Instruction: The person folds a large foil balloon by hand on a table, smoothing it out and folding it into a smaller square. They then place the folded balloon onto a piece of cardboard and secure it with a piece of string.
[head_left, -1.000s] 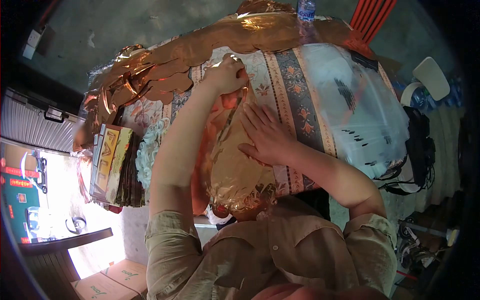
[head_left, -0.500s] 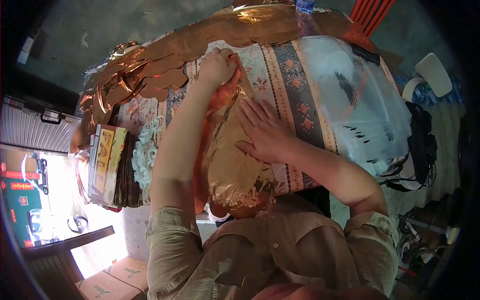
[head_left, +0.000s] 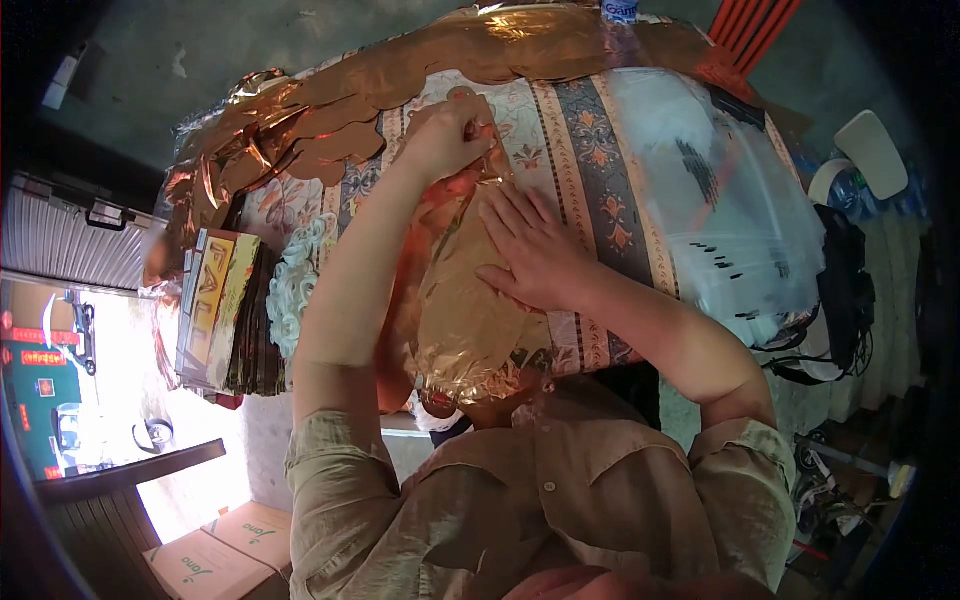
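Note:
A shiny copper-gold foil piece (head_left: 470, 300) lies lengthwise near the front edge of the patterned table (head_left: 617, 215). My left hand (head_left: 447, 140) has its fingers curled at the far end of the foil, pinching its edge. Pressed flat on the right part of the foil is my right hand (head_left: 530, 245), its fingers stretched out and pointing away from me. White rosette-like trim (head_left: 295, 300) lies left of the foil, beyond my left forearm.
Scalloped copper foil (head_left: 400, 75) runs along the far edge. Clear plastic bags (head_left: 725, 210) cover the table's right side, near a black bag (head_left: 845, 285). A stack of printed packets (head_left: 215, 310) sits at the left. Red stools (head_left: 755, 35) stand beyond.
My left hand has shifted slightly at the foil's far end, its wrist bent more over it. My right hand stays flat on the foil. The whole view has moved a little.

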